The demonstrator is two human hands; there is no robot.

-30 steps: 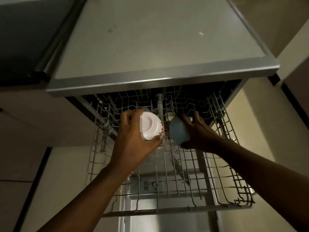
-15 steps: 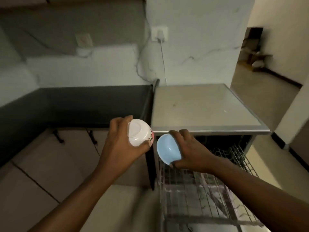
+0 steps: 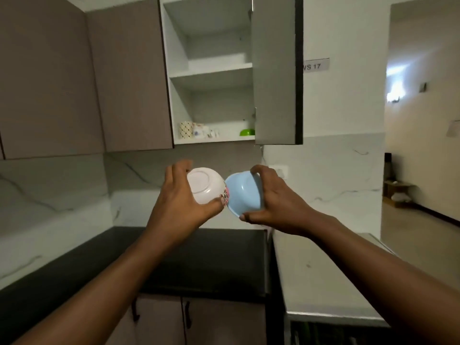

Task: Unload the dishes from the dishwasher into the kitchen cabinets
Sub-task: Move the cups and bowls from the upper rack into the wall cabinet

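Where the rack was, both hands (image 3: 184,202) (image 3: 276,202) higher, gripping white bowl (image 3: 205,185) and blue bowl (image 3: 245,192) below open cabinet (image 3: 214,70).

Two bare forearms in frame, no sleeves visible up to the picture's lower edge. Left hand (image 3: 181,202) and right hand (image 3: 278,202): no gloves, rings, watch or wristbands. Fingers (image 3: 258,173) bare, nails short as far as visible. No markings or straps on either arm.

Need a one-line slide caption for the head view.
Left hand holds a white bowl, right hand a blue bowl, below the open cabinet.
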